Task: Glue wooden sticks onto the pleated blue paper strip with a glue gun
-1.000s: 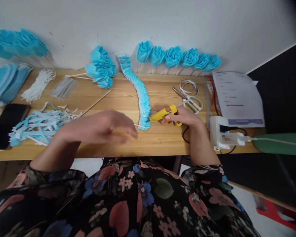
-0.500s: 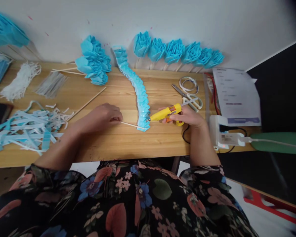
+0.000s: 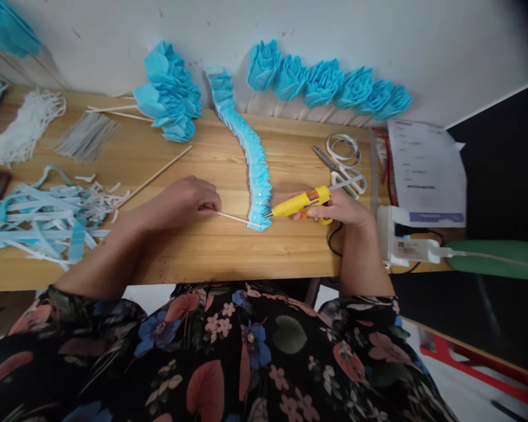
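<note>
Strip of pleated light-blue fabric (image 3: 259, 170), lying in a curve on the pale wooden tabletop (image 3: 193, 252). The left hand (image 3: 192, 201) pinches a thin wooden stick (image 3: 233, 217), whose far tip overlies the strip's near end. The right hand (image 3: 345, 209) grips a yellow glue gun (image 3: 303, 203), nozzle at the same end; contact cannot be told. Right: white-handled metal scissors (image 3: 340, 172). Left: tangled white and pale-blue ribbons (image 3: 48, 220). Behind: blue fabric flowers (image 3: 323, 83) on sticks.

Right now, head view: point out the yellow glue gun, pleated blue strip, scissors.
Yellow glue gun (image 3: 300, 203): head view, on the side of its yellow body.
Pleated blue strip (image 3: 258, 167): head view, on the pleats, about midway along.
Scissors (image 3: 326, 159): head view, on the blades.
</note>
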{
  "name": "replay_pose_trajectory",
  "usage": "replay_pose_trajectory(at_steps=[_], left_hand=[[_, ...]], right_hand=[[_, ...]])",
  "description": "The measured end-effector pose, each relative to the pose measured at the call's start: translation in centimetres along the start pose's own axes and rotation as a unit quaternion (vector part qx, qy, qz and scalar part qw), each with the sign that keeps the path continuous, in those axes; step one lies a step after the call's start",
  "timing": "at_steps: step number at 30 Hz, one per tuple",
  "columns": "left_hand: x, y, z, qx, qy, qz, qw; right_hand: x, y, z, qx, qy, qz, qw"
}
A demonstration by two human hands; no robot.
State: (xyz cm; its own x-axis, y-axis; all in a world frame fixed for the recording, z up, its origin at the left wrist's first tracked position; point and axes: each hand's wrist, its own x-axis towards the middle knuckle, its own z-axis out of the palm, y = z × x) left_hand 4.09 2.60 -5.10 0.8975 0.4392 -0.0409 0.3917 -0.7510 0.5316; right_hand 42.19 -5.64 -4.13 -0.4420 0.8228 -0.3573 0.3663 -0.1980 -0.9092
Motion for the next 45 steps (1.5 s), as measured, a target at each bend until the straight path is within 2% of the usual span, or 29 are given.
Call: replay_pose_trajectory(at_steps=[6, 10, 18, 28, 38, 45], left_hand=[[0.0, 0.1, 0.0, -0.001, -0.001, -0.010, 1.000], [0.0, -0.2, 0.1, 0.002, 0.002, 0.000, 1.000], [-0.2, -0.6, 0.6, 0.001, 0.034, 0.034, 0.999], [-0.1, -0.9, 0.6, 0.001, 0.031, 0.050, 0.998], [-0.1, -0.6, 0.4, 0.001, 0.020, 0.034, 0.999], [0.0, -0.3, 0.3, 0.007, 0.014, 0.017, 1.000]], right_hand=[[0.4, -0.1, 0.3, 0.006, -0.003, 0.011, 1.000], [0.5, -0.2, 0.3, -0.014, 0.009, 0.009, 1.000], [0.5, 0.3, -0.2, -0.033, -0.004, 0.012, 0.999], [0.5, 0.4, -0.1, -0.020, -0.018, -0.021, 0.999], [0.4, 1.1, -0.4, -0.034, -0.020, -0.012, 0.999], [0.4, 0.6, -0.3, -0.036, -0.019, -0.001, 0.999]])
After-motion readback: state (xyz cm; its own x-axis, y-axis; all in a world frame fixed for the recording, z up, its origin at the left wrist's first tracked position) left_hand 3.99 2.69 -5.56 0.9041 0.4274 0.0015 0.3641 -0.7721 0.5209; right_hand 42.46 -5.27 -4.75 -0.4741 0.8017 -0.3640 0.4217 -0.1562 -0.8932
